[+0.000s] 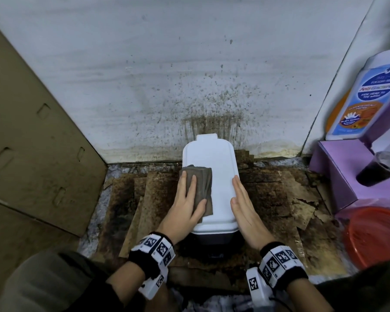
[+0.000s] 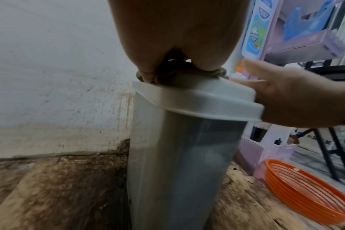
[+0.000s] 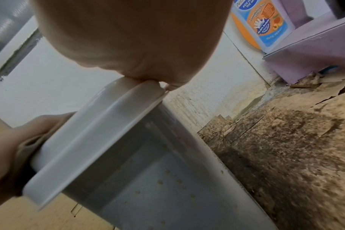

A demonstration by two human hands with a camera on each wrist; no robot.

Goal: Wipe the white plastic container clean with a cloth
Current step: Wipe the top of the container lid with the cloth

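A tall white plastic container [image 1: 214,176] with a white lid [image 2: 197,99] stands on the stained floor against the wall. A folded grey-brown cloth [image 1: 203,179] lies on the left part of the lid. My left hand [image 1: 187,203] presses flat on the cloth, fingers straight and thumb along its near edge. My right hand [image 1: 243,206] rests with straight fingers against the lid's right edge. In the right wrist view the container's translucent side [image 3: 167,186] shows small brown specks. The cloth's underside is hidden.
Brown cardboard [image 1: 32,143] leans at the left. A splattered white wall [image 1: 212,97] is right behind the container. Torn, stained cardboard sheets [image 1: 279,194] cover the floor. At the right are a purple box [image 1: 347,176], a wash bottle [image 1: 365,97], a dark cup [image 1: 378,170] and an orange basket [image 1: 376,235].
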